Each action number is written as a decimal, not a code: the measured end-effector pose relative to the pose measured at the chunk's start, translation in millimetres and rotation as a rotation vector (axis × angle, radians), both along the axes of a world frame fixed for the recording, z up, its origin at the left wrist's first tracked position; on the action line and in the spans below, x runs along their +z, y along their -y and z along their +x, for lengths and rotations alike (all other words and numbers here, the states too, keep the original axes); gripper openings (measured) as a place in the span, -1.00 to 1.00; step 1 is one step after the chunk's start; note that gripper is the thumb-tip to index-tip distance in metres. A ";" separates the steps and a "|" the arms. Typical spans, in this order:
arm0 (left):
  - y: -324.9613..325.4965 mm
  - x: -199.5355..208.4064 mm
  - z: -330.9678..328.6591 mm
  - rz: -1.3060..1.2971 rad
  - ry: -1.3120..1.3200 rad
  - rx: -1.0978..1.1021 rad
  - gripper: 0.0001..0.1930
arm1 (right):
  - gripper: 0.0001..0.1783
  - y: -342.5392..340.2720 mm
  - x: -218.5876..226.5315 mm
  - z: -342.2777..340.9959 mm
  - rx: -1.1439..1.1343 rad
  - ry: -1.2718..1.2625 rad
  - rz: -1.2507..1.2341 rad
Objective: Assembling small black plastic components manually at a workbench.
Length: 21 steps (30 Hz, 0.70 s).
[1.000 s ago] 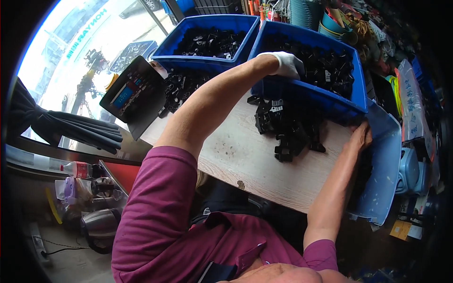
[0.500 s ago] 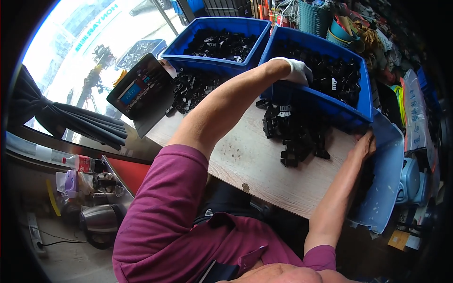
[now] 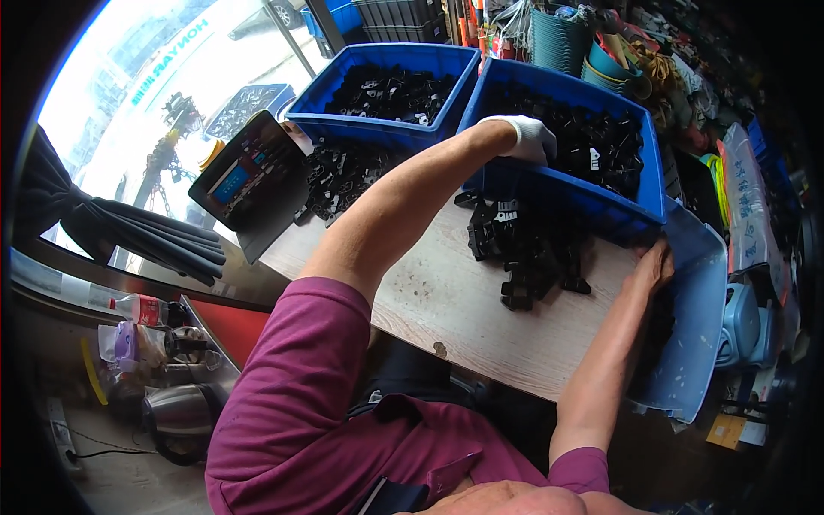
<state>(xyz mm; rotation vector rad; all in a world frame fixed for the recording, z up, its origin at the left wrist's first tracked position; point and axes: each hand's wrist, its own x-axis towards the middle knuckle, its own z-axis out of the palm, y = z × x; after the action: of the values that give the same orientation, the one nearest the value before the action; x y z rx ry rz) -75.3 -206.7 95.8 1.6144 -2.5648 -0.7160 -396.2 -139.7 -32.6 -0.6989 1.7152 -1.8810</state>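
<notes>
Head view: one person at a table (image 3: pixel 412 300), both arms extended to the right-hand bin (image 3: pixel 575 196), which is blue and filled with loose black parts (image 3: pixel 609 142).
Left hand (image 3: pixel 530 140): white-gloved, over the near rim; fingers hidden inside the bin. Cannot tell how far they are closed or whether they hold anything.
Right hand (image 3: pixel 657 264): bare, at the bin's near right corner, beside the pale tub (image 3: pixel 699 318). Fingertips out of sight; a hold on the bin is unconfirmed.
Parts: in the right-hand bin, in the left-hand bin (image 3: pixel 369 130), in a front pile (image 3: pixel 524 245) on the table and in a side pile (image 3: pixel 339 180) near the tablet (image 3: pixel 249 172).
Bin risk: could slide or tip if the near rim is pulled unevenly; loose contents would probably shift with it.
Front pile risk: lies just before the bin; a dragged bin or lowered forearm could scatter it.
Tub side risk: parts knocked rightward could drop off the table edge.
Glove risk: angular parts may snag the fabric.
Bare hand risk: fingers could be pinched should the corner shift against the tub.
</notes>
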 end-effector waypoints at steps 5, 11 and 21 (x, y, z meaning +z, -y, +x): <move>6.5 -5.3 -1.3 0.007 0.019 -0.010 -0.59 | -0.58 8.7 -15.1 -11.5 0.004 -0.026 0.040; 1.1 -0.6 1.6 -0.102 -0.036 -0.001 -0.57 | -0.56 11.0 -19.0 -15.6 0.002 0.007 0.017; 4.1 -0.4 -0.3 0.120 -0.020 0.030 -0.56 | -0.58 10.1 -18.2 -11.9 0.031 0.066 -0.006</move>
<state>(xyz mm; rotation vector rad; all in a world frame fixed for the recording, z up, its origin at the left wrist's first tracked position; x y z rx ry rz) -75.6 -210.8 95.4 1.6653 -2.5228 -0.8954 -408.1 -149.8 -50.8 -0.6538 1.6496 -1.8679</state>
